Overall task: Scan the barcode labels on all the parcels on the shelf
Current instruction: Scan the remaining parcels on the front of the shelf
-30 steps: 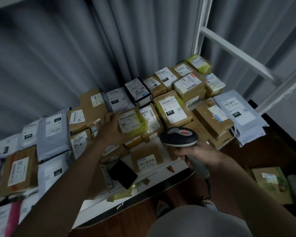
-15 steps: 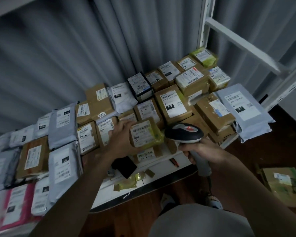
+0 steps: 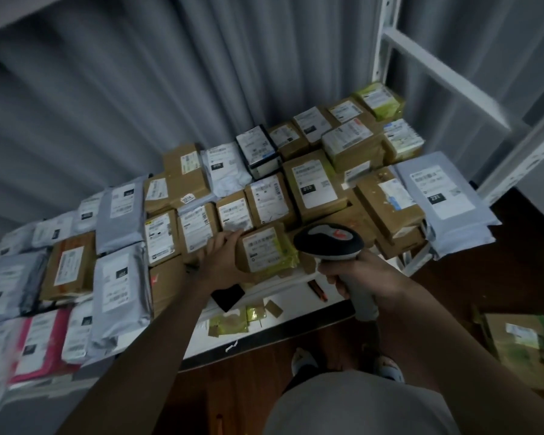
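Brown cardboard wrapped in yellow tape made up the small parcel point(image 3: 266, 250) held near the shelf's front edge, its white barcode label point(image 3: 261, 251) facing up. The left hand point(image 3: 221, 259) gripped the parcel's left side, fingers curled over its far edge. Just right of it, the right hand point(image 3: 357, 271) was clamped round the grey handle of a black-and-grey barcode scanner point(image 3: 328, 241), whose head hung beside the parcel. Cardboard boxes and grey mailer bags covered the white shelf point(image 3: 296, 304) behind and to the left.
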